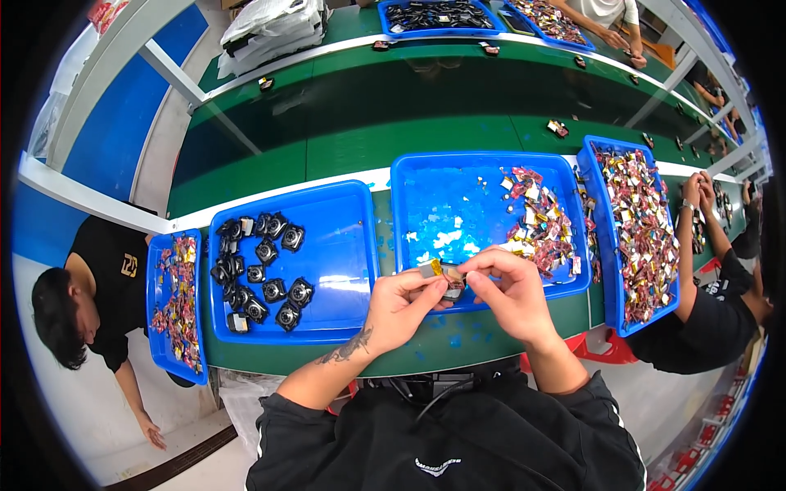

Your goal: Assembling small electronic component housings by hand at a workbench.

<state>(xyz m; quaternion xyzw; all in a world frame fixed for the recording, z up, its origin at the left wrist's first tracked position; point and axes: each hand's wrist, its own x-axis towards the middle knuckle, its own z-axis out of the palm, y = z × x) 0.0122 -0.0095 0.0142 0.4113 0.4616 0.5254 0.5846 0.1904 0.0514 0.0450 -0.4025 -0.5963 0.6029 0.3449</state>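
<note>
Over the near edge of the middle blue tray, my two hands meet at one small dark part with a yellow strip on it. Fingertips hide much of it, so its exact kind is unclear. My left hand pinches it from the left with thumb and forefinger. My right hand closes its fingertips on it from the right. Small pink, white and yellow pieces lie heaped in the right half of that tray. Blue and white scraps are scattered over its left half.
Left of my hands, a blue tray holds several black watch-like housings. Narrow blue trays of small pieces stand at the far left and right. A green conveyor belt carries scattered parts beyond. Co-workers sit on both sides and across.
</note>
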